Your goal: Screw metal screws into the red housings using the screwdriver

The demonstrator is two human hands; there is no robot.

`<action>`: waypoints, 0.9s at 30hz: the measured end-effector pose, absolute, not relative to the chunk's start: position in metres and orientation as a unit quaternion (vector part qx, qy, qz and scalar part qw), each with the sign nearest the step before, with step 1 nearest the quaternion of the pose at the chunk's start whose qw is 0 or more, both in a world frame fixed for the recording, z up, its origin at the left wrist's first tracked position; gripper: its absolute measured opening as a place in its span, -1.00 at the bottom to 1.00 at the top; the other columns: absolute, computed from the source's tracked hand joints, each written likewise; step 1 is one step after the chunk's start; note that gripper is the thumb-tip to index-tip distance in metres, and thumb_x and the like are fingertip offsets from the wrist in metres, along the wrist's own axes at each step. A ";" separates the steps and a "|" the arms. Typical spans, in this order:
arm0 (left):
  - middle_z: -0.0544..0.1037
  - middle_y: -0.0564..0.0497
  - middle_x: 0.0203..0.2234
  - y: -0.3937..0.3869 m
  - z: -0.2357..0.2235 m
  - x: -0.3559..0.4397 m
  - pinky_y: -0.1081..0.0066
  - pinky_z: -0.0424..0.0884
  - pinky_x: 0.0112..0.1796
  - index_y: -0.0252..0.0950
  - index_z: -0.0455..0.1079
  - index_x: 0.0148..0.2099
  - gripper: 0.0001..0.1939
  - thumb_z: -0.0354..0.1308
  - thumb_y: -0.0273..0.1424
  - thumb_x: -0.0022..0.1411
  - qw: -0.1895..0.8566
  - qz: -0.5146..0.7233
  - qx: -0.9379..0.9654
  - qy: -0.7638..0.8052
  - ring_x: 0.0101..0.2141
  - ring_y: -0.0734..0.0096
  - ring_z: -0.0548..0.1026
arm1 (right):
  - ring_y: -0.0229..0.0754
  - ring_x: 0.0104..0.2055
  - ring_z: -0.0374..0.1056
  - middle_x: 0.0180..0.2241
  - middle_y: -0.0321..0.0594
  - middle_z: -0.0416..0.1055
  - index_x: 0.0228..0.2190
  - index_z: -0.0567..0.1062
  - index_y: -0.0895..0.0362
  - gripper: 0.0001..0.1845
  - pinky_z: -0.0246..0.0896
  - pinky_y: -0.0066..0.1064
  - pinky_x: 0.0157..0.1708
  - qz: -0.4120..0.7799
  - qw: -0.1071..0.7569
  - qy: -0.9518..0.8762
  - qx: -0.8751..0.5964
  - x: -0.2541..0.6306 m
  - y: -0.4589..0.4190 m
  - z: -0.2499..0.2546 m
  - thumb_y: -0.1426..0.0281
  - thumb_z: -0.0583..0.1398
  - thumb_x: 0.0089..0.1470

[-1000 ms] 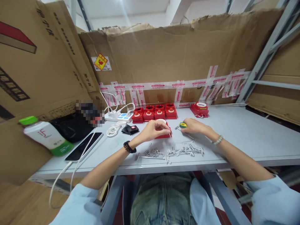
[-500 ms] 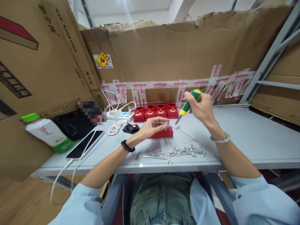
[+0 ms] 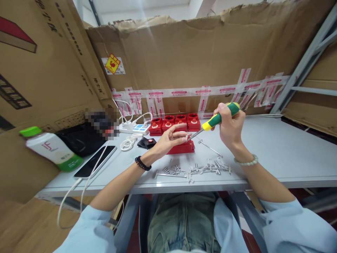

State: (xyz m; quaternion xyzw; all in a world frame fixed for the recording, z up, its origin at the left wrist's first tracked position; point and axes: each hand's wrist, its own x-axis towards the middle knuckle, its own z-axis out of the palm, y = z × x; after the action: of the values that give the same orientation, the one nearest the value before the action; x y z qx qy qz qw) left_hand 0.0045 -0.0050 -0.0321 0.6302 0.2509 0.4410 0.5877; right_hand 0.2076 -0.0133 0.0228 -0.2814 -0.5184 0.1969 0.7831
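Around the work, four red boxy housings with round openings (image 3: 168,123) are standing in a row behind your left hand (image 3: 171,138). A T-shaped metal rod (image 3: 211,149) is lying just below your right hand (image 3: 229,126); at lower center, loose silver screws (image 3: 174,170) and a jumble of metal and whitish pieces (image 3: 209,168) are spreading near the edge. A coiled white cable (image 3: 127,144), black flat packets (image 3: 146,143), a black-screened phone (image 3: 95,162) and a green-capped white bottle (image 3: 52,149) are sitting toward the left.

You are keeping your left fingers narrow on a small pale piece (image 3: 187,137) at the right of a red block (image 3: 180,149) at the center. Your right fingers are wrapping around a green-and-yellow-handled screwdriver (image 3: 216,120), its metal shaft slanting down to that piece.

The pale gray tabletop (image 3: 276,147) is stretching across the frame, brown taped cardboard (image 3: 184,56) is rising behind, and gray metal shelving (image 3: 305,63) is standing at upper right.
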 end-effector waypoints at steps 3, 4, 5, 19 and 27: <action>0.58 -0.10 -0.07 -0.005 -0.034 0.005 0.33 0.38 -0.03 -0.23 0.21 0.21 -0.34 0.36 -0.46 0.10 0.603 0.459 0.613 0.225 -0.17 0.43 0.55 | -0.33 -0.69 0.21 -0.65 -0.35 0.30 -0.67 0.39 0.07 -0.62 0.18 -0.37 -0.76 0.177 0.797 -0.513 -0.265 0.208 -0.012 0.023 0.12 0.33 -0.05; 0.57 -0.10 -0.07 -0.004 -0.034 0.005 0.33 0.38 -0.04 -0.22 0.20 0.20 -0.33 0.37 -0.47 0.09 0.605 0.463 0.610 0.217 -0.19 0.45 0.55 | -0.33 -0.69 0.21 -0.65 -0.35 0.30 -0.67 0.39 0.07 -0.62 0.18 -0.37 -0.76 0.177 0.800 -0.512 -0.259 0.208 -0.012 0.022 0.13 0.33 -0.05; 0.56 -0.09 -0.07 -0.004 -0.035 0.005 0.33 0.39 -0.05 -0.22 0.19 0.20 -0.32 0.37 -0.47 0.08 0.607 0.466 0.609 0.211 -0.20 0.46 0.55 | -0.33 -0.70 0.20 -0.65 -0.36 0.30 -0.67 0.39 0.07 -0.63 0.17 -0.37 -0.77 0.178 0.800 -0.513 -0.254 0.209 -0.011 0.022 0.14 0.32 -0.04; 0.54 -0.03 -0.13 -0.011 -0.029 0.008 0.34 0.38 -0.06 -0.15 0.12 0.24 -0.23 0.37 -0.51 0.05 0.644 0.456 0.584 0.188 -0.27 0.52 0.50 | -0.37 -0.73 0.22 -0.62 -0.37 0.32 -0.64 0.39 0.11 -0.64 0.17 -0.48 -0.85 0.206 0.804 -0.507 -0.231 0.206 -0.015 0.021 0.17 0.33 -0.04; 0.57 -0.01 -0.15 -0.011 -0.030 0.007 0.35 0.35 -0.07 -0.15 0.13 0.23 -0.23 0.37 -0.54 0.04 0.657 0.458 0.569 0.184 -0.27 0.51 0.52 | -0.35 -0.69 0.25 -0.62 -0.36 0.27 -0.66 0.39 0.09 -0.65 0.13 -0.49 -0.84 0.191 0.792 -0.545 -0.198 0.206 -0.017 0.018 0.18 0.30 -0.01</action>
State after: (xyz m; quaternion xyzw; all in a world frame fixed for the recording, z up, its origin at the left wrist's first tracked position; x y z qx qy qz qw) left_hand 0.0075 -0.0106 -0.0301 0.5694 0.1844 0.4580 0.6573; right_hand 0.2060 -0.0171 0.0182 -0.1980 -0.5447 0.1913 0.7922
